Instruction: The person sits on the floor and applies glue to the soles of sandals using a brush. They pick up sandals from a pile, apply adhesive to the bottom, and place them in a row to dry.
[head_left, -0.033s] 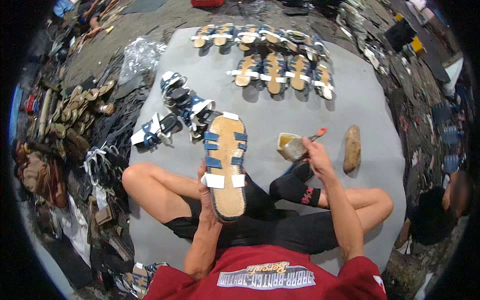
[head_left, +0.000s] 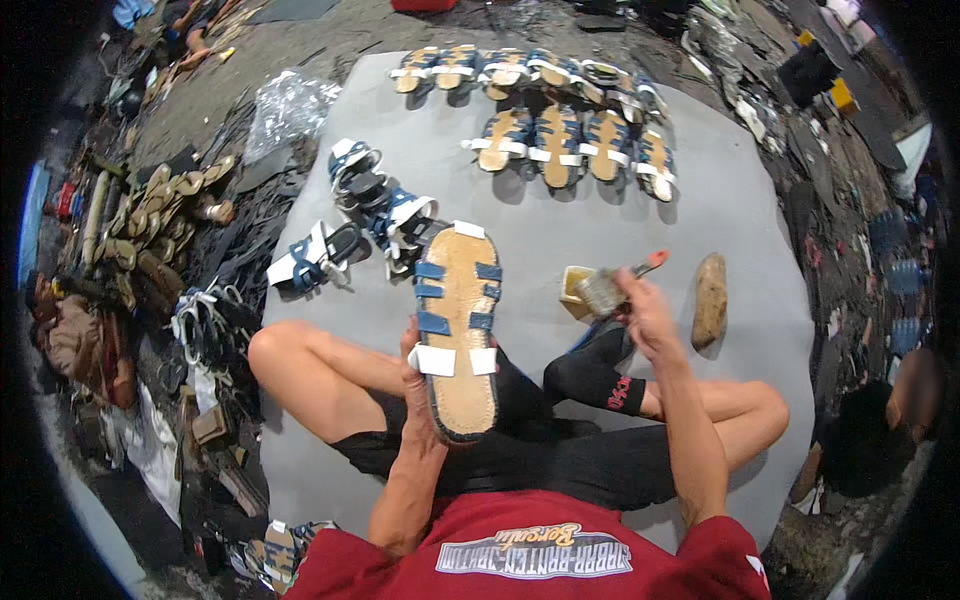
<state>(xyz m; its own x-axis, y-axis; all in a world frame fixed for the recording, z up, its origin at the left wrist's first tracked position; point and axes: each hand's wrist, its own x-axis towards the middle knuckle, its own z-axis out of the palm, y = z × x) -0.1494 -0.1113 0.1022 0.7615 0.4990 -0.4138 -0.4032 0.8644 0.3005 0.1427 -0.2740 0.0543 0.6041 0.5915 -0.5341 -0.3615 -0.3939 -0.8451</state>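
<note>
Keeping your left hand (head_left: 415, 365) clamped on the upturned sandal (head_left: 456, 330), load the brush (head_left: 615, 285) gripped in your right hand (head_left: 645, 315) sparingly at the tin (head_left: 574, 290).

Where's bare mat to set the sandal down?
Bare grey mat between the far sandal rows and the brown stone, and a strip between the held sandal and glue tin. Crowded: the blue sandal pile to the left.

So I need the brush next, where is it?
Head view: the brush is in the right hand, right of the upturned sandal, over a small tin.
</note>
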